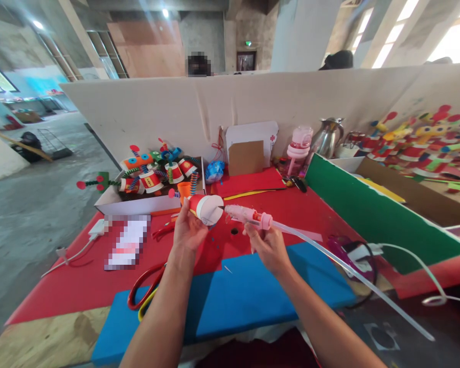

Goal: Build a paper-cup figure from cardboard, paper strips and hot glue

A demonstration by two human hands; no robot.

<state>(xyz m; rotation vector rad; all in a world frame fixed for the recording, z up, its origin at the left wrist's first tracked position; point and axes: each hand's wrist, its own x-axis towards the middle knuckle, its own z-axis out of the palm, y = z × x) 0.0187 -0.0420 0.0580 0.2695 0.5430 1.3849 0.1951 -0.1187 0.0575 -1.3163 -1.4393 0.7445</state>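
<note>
My left hand (187,231) is closed round a red paper cup (206,208), held on its side with the white bottom facing right. My right hand (268,248) grips a pink hot glue gun (247,215); its nozzle touches the cup's white bottom. A long translucent glue stick (352,273) trails from the gun's back toward the lower right. Both hands hover over the red felt sheet (80,278) covering the table, above a blue foam sheet (245,296).
A white box (138,204) of finished red cup figures with coloured pipe cleaners sits at the back left. Red-handled scissors (143,294) lie by my left forearm. A green board (371,214), a pink bottle (297,148), a metal kettle (327,135) and more figures stand right.
</note>
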